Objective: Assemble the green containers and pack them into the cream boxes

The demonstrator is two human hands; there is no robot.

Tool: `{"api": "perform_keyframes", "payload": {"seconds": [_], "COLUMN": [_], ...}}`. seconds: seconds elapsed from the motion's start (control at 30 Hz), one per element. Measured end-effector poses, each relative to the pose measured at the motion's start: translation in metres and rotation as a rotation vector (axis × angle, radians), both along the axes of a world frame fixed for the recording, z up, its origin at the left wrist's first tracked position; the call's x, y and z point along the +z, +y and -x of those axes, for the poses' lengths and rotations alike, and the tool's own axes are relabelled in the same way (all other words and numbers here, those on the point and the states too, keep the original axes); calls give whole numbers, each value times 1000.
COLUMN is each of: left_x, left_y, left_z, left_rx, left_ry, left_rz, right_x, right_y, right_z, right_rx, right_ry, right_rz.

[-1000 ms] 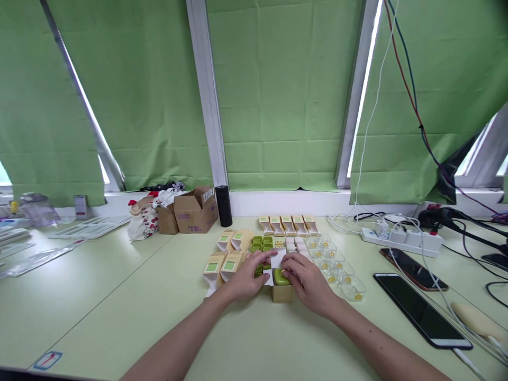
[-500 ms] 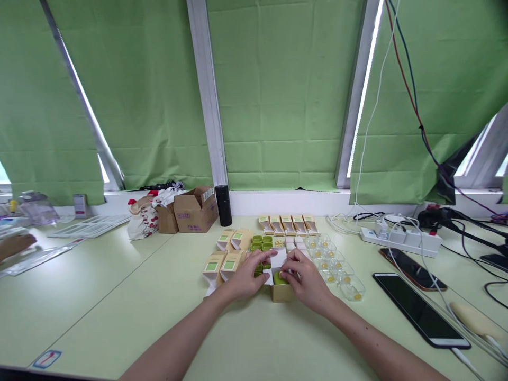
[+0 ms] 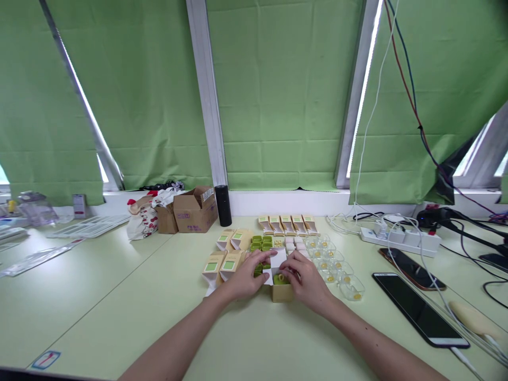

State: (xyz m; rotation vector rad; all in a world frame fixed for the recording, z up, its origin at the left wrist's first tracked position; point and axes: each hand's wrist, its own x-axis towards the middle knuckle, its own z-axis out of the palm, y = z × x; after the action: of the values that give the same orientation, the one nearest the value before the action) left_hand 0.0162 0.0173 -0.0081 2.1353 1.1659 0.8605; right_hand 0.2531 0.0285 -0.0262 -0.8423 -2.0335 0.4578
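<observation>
A small open cardboard box (image 3: 282,294) with a raised white inner flap (image 3: 278,257) stands in front of me. Inside it sits a green piece (image 3: 279,280) with a small yellowish ring shape on top. My left hand (image 3: 249,275) is closed on the box's left side and flap. Over the box's right edge, my right hand (image 3: 305,276) has its fingertips pinched together at the green piece; what is between them is hidden. Green cups (image 3: 262,241), tiny yellow pieces (image 3: 278,243) and white blocks (image 3: 294,242) lie just behind the hands.
Labelled cardboard boxes (image 3: 230,263) stand left of my hands, with a row of more (image 3: 288,225) behind. Clear plastic cups (image 3: 352,288) are at the right. Further right lie phones (image 3: 418,309), a power strip (image 3: 402,239) and cables. A carton (image 3: 195,211) and black cylinder (image 3: 223,205) stand at the back.
My right fingertips have shifted slightly up and back, so the yellowish ring on the green piece now shows. My left hand stays put. Another person's hand has left the far left edge.
</observation>
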Motion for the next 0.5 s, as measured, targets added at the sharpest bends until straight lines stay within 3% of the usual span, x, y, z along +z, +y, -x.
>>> {"api": "perform_keyframes", "payload": {"seconds": [0.23,0.5], "left_x": [0,2], "left_y": [2,2], "left_z": [1,0], "left_rx": [-20,-57], "left_ry": [-57,-208], "left_rz": [29,148], "right_x": [-3,-14], "right_y": [3,12], "right_z": [-4,-9], "right_rx": [-95,-167], "right_ry": [174,364], "right_rz": [0,153]}}
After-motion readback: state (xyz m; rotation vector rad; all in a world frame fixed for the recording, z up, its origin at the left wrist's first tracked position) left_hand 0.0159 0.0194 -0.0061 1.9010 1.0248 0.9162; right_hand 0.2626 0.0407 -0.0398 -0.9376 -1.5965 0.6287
